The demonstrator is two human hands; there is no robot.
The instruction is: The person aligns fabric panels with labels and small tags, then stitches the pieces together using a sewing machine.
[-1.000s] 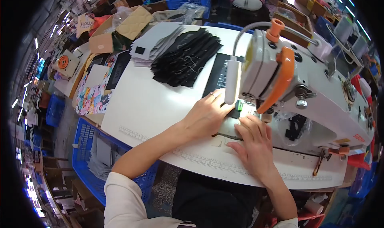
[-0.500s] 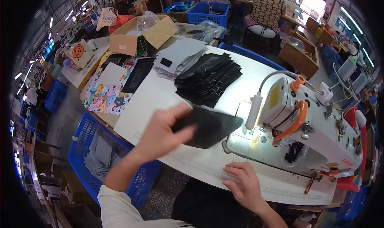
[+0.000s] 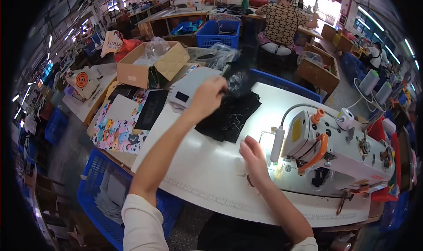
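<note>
The black piece (image 3: 240, 80) is up over the far end of the black stack (image 3: 227, 123), where half a second ago we saw it above the table (image 3: 185, 158), left of the machine (image 3: 343, 152). We read that as cloth being put by, not stitched. The left hand (image 3: 208, 99) has carried it there and reaches across beside the grey sheets (image 3: 194, 80). The right hand (image 3: 254, 156) has come up from the table's front edge to hover just left of the machine's lamp (image 3: 277, 144). We judge the left fingers narrowed on the piece's near edge, though blur hides the exact pinch; the right fingers are loosely extended, close together, and hold nothing.
</note>
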